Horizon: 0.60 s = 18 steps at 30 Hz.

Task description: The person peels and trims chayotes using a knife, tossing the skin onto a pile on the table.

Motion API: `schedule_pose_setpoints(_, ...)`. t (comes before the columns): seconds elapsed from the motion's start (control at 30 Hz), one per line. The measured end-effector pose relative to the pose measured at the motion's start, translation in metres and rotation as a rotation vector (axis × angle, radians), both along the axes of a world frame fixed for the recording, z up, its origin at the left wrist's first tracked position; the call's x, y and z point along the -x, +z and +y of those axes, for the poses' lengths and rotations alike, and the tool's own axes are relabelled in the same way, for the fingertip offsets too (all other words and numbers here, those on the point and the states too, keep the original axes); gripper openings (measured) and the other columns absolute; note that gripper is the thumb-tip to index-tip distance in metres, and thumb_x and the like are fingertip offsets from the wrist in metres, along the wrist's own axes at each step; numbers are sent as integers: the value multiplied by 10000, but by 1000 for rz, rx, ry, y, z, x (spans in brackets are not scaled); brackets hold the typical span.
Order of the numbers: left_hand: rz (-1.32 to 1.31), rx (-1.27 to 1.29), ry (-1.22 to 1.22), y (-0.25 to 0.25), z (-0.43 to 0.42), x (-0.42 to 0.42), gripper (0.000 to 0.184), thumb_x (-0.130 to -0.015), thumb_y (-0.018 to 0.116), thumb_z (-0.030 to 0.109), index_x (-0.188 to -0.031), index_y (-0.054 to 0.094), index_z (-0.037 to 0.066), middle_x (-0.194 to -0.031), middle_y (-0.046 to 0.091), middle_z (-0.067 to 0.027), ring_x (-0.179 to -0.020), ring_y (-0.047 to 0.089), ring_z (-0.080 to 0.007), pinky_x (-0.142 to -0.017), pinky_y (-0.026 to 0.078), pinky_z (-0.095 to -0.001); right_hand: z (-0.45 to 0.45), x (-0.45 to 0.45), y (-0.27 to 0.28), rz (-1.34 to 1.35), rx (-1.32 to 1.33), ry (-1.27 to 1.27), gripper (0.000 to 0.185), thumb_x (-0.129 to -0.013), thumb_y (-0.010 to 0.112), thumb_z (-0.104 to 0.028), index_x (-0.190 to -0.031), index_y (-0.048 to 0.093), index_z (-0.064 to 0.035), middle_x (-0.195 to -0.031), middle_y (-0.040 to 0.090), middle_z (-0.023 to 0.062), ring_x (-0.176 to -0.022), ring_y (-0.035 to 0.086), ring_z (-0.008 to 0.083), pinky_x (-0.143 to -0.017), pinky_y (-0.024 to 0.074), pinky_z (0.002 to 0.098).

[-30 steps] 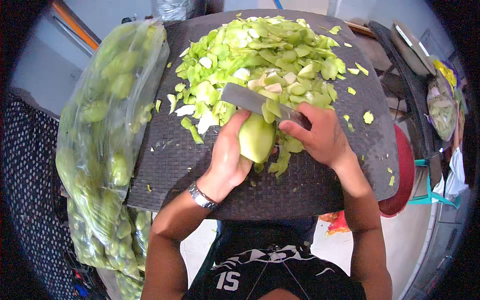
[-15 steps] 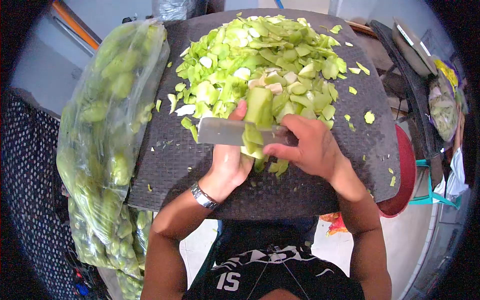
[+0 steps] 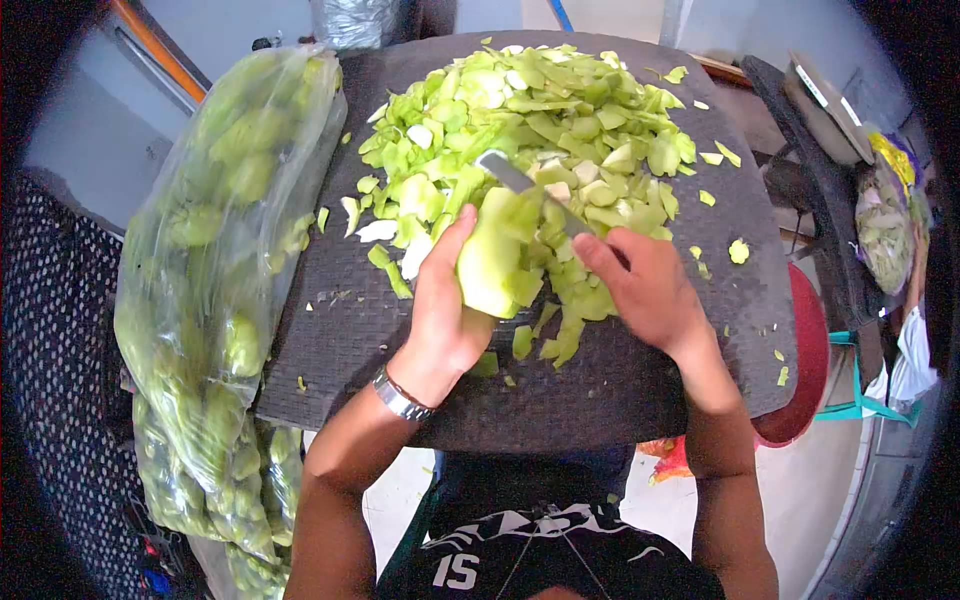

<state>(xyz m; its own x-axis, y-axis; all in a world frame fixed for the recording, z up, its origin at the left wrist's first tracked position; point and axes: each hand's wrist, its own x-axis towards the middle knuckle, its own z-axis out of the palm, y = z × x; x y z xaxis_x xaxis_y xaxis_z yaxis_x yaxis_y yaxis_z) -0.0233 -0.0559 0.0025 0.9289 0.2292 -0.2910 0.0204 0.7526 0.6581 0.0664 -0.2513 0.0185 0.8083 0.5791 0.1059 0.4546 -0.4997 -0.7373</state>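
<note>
Green vegetable (image 3: 487, 258), part-peeled, is held just at the near edge of the heap of peelings (image 3: 540, 110), the left hand's (image 3: 445, 300) fingers wrapped around its side. Watching remotely, I see the right hand's (image 3: 652, 290) fingers closed around a knife (image 3: 511, 175), its blade over the heap. A clear bag (image 3: 225, 230) lies left of the heap on the counter (image 3: 335, 365).

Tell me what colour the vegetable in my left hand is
The vegetable is light green, as the head view, the only one, shows.
</note>
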Motion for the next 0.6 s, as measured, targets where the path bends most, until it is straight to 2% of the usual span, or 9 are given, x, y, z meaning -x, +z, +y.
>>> schedule_pose_setpoints(0.03,8,-24,-3,0,1,1,515,-1059,476,468,-1362,575,64,-1251,687,-101,-1096,668,-254,-934,533,-465,1,4,-1,78,-2,42,670,-1016,533,-590,-774,585,33,-659,577,210,-597,607,322,-577,451,432)
schedule_pose_setpoints(0.07,-5,18,23,-1,2,1,459,-1040,551,366,-1347,571,26,-1242,688,-111,-1095,673,-261,-938,545,-474,1,3,-3,248,14,80,694,-1016,503,-624,-767,578,19,-641,567,174,-558,597,293,-545,447,417)
schedule_pose_setpoints(0.13,15,-35,6,-7,7,5,415,-1010,597,272,-1341,568,23,-1240,686,-120,-1094,678,-271,-942,555,-475,2,6,-2,696,-101,144,718,-1019,410,-683,-767,553,-26,-611,518,80,-450,508,208,-442,399,351)
schedule_pose_setpoints(0.2,-26,-62,-17,-8,9,7,408,-948,660,126,-1329,562,15,-1217,687,-124,-1076,688,-284,-926,580,-458,2,8,8,1242,-373,190,726,-1023,285,-734,-778,517,-90,-587,438,-36,-312,350,96,-303,311,251)
schedule_pose_setpoints(0.3,-80,-234,47,-4,0,5,414,-920,673,65,-1319,569,21,-1192,692,-108,-1063,691,-273,-921,584,-445,2,4,8,1282,-501,255,791,-988,194,-795,-778,493,-94,-568,390,-29,-299,338,103,-271,301,268)
schedule_pose_setpoints(0.4,-43,-160,-6,-5,5,6,520,-831,765,-12,-1302,548,22,-1134,679,-78,-1027,679,-209,-918,541,-356,0,-1,3,1402,-612,302,789,-990,213,-792,-786,500,-86,-575,402,-21,-297,335,104,-269,300,272)
schedule_pose_setpoints(0.5,88,-65,30,4,7,3,542,-821,734,-52,-1327,554,21,-1190,674,-79,-1039,688,-240,-909,568,-391,0,-2,2,1394,-652,266,781,-993,222,-786,-797,503,-85,-580,409,-17,-301,342,109,-273,312,275)
schedule_pose_setpoints(0.6,17,-330,17,-8,10,2,702,-739,818,-78,-1350,480,2,-1148,663,-95,-1047,671,-228,-935,537,-361,1,0,-1,1195,-540,170,778,-995,226,-783,-794,508,-87,-586,411,-21,-314,359,107,-289,327,272)
